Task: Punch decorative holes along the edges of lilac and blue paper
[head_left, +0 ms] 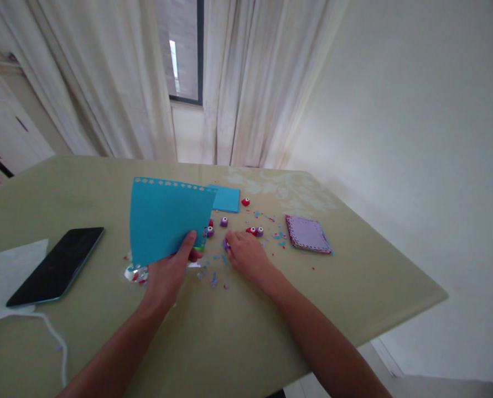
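My left hand (174, 268) grips the lower edge of a blue paper sheet (169, 218), its thumb across the front. Small shapes are punched along the sheet's top edge, and the sheet stands up off the table. My right hand (246, 254) is closed, its fingertips around a small purple object (226, 243) on the table. Near it lie a purple punch with a white knob (223, 221), a red one (245, 202), and a red and purple pair (259, 231). More are partly hidden behind the blue sheet's right edge.
Blue sheets (229, 200) lie behind, and a stack of purple punched sheets (308, 234) sits at right. Paper bits (213, 282) are scattered between. A clear bag of bits (136, 273), a dark tablet (59, 268), white paper (9, 276) and a white cable (59, 337) lie at left.
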`<state>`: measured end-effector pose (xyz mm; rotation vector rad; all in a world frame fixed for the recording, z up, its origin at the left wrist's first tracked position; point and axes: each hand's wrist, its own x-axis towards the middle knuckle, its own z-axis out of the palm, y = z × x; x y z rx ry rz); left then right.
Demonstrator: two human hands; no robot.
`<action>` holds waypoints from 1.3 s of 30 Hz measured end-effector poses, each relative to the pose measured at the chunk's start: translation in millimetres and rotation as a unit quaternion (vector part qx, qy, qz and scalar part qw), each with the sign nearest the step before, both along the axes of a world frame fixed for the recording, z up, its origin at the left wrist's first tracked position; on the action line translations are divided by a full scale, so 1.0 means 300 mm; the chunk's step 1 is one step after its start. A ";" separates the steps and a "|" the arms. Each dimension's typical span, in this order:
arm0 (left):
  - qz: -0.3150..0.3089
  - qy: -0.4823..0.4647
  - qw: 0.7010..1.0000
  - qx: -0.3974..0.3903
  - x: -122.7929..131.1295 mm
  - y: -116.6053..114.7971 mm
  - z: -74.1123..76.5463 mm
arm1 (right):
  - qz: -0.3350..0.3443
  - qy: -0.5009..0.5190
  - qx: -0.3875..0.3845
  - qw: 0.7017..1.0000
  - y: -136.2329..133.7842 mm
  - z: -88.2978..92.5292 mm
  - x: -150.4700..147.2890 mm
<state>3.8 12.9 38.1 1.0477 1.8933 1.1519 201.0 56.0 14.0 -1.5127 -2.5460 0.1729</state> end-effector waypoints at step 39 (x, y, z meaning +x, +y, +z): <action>-0.085 0.070 0.994 -0.002 0.040 -0.021 -0.015 | -0.074 0.626 -0.263 0.730 -0.024 0.036 -0.005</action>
